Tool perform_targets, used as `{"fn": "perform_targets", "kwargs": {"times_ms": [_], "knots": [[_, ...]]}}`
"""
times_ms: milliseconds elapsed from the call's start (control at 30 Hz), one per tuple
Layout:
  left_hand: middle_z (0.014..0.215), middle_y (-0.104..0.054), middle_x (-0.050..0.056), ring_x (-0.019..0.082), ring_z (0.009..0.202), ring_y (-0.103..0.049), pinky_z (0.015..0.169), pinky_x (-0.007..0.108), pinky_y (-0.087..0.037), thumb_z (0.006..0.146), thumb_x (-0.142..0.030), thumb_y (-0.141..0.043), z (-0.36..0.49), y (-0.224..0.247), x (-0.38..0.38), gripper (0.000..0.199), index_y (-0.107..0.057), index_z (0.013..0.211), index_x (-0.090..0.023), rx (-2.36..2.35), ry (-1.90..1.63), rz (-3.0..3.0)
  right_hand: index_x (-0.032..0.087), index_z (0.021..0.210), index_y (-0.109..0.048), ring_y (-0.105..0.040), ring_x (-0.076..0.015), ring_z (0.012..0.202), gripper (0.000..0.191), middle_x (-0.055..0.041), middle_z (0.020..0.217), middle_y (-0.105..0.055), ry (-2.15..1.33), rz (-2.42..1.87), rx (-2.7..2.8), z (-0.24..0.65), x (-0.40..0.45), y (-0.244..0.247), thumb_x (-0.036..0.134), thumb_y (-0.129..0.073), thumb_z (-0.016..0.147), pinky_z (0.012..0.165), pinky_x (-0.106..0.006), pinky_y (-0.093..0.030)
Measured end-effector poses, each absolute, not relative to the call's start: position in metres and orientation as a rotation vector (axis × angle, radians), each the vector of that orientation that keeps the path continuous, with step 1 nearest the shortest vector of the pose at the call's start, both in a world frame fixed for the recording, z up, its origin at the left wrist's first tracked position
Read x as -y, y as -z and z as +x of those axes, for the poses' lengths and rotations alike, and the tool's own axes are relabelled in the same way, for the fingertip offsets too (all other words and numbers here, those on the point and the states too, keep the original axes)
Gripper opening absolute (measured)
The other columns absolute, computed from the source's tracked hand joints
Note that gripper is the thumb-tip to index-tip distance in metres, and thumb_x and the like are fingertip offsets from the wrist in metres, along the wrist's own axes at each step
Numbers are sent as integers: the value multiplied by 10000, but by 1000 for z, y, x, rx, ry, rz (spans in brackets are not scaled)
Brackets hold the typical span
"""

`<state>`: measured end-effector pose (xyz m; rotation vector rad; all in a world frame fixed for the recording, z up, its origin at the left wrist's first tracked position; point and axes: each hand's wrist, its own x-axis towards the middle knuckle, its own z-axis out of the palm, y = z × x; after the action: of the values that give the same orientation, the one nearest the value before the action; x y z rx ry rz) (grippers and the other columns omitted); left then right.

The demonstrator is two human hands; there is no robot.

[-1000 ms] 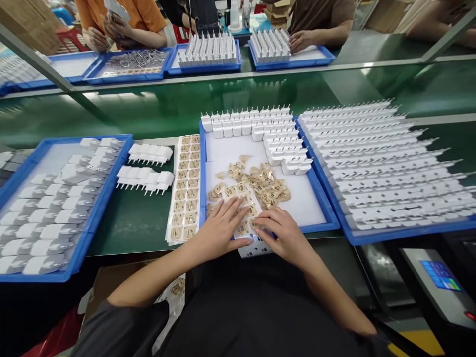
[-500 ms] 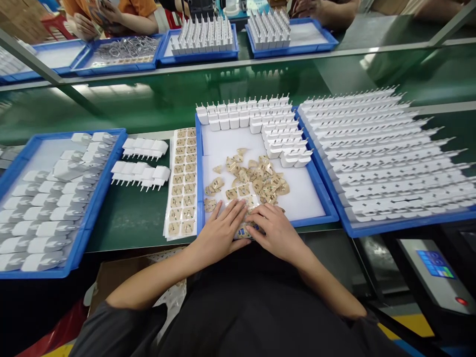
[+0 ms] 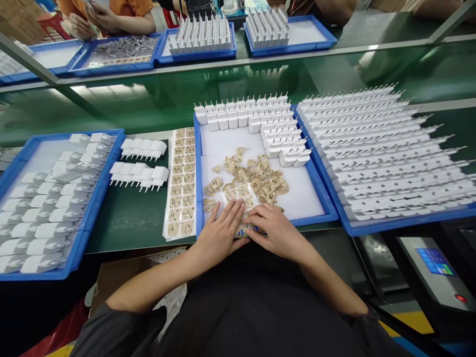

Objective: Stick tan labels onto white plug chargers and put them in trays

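Observation:
My left hand [image 3: 222,232] lies flat over the near-left part of a small white sheet [image 3: 247,192] with tan stickers, its fingers stretched out. To its right, my right hand [image 3: 277,232] has bent fingers closed at a blue-and-yellow patterned piece [image 3: 243,231], partly hidden between the two hands. Both hands are at the near edge of a blue tray [image 3: 323,191]. Loose tan pieces [image 3: 266,181] are heaped beyond the fingers. White plugs [image 3: 233,118] stand with pins up along the tray's far and right sides.
Left of the tray lie a long sticker sheet [image 3: 181,186], white plugs [image 3: 139,173] and a blue tray [image 3: 92,213] of plugs. On the right is another full tray [image 3: 357,230], above a device with a screen [image 3: 434,261]. Beyond a metal rail [image 3: 260,60], other people sit behind more trays.
The whole view has shifted slightly. My left hand's fingers have moved a little on the small sheet, and more of its left edge shows. My right hand has barely moved.

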<state>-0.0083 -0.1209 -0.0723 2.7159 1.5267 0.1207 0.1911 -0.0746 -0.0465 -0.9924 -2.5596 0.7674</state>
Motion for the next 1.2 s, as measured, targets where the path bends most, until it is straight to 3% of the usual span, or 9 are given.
{"fn": "perform_targets", "kwargs": {"times_ms": [433,567,700,900,1067,1200], "knots": [[1564,-305,141,295,1466,-261,1202,487,-181,943,-583,-397,-8,70,121,741,-294,1508,-114,-1508,-114,2694,201,879,-627,-539,-201,908,106,-47,892,-635,-901,-875,2470,192,72,45,245,-550,939,853,-364,-426],[1562,-302,157,299,1465,-261,1200,486,-182,918,-636,-404,-9,69,120,823,-240,1525,-106,-1504,-132,2668,215,922,-634,-574,-189,914,97,-53,912,-644,-1087,-688,2325,209,67,37,264,-553,941,856,-352,-465],[1581,-250,174,338,1474,-222,1182,540,-204,867,-660,-487,-10,68,120,906,-183,1544,-140,-1482,-98,2658,225,897,-630,-604,-200,892,111,-57,905,-639,-1129,-842,2039,231,55,38,308,-564,930,817,-361,-507],[1612,-193,108,379,1473,-193,1134,566,-303,867,-302,-630,-13,57,122,787,-209,1531,-338,-1345,12,2682,214,898,-623,-607,-176,804,135,-43,857,-627,-1024,-1066,1744,243,43,58,343,-586,914,735,-322,-512],[1600,-249,28,307,1476,-227,1145,493,-352,761,23,-483,-22,45,127,869,-261,1515,-346,-1152,50,2693,204,908,-638,-620,-175,825,169,-50,880,-645,-1046,-1070,1766,241,42,62,366,-590,910,751,-316,-524],[1586,-283,11,250,1487,-211,1149,435,-371,763,82,-361,-30,39,121,831,-313,1504,-292,-1062,-110,2791,204,909,-639,-624,-169,811,167,-40,876,-650,-1042,-1070,1713,240,43,62,365,-596,906,748,-310,-523]]}}
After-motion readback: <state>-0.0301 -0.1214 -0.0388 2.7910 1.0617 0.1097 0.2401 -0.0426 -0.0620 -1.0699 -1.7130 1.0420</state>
